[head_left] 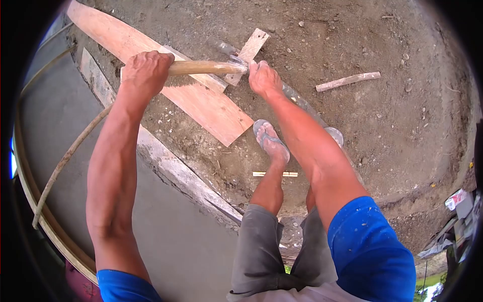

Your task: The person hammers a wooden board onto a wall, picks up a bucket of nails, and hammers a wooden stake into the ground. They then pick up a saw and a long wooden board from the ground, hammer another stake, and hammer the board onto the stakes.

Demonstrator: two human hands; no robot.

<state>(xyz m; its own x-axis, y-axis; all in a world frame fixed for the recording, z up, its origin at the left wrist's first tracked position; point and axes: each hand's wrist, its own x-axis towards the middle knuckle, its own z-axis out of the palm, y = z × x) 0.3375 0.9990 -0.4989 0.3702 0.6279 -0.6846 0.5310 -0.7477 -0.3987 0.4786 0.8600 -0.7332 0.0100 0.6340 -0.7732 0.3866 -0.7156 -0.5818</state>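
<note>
Packed, stony dirt ground (382,131); smooth concrete slab (151,236) on the left, plank (201,100) lying near its edge. Grip: left hand (147,70) wrapped tight round the butt of the wooden handle (201,67), right hand (264,78) clenched just beside the grey metal head (235,59), beyond the sandalled foot (271,142). Handle pale, worn, roughly level. Soil beneath looks barely broken; digging seems early, with most left to do.

The tool handle (201,67) was a pale tan, the plank (211,108) a warm peach-orange. The sleeves (372,251) were bright blue with faint pale specks, the shorts (261,251) grey, the sandal (270,140) dusty grey, and the ground (392,116) brown, flecked with pale pebbles.
</note>
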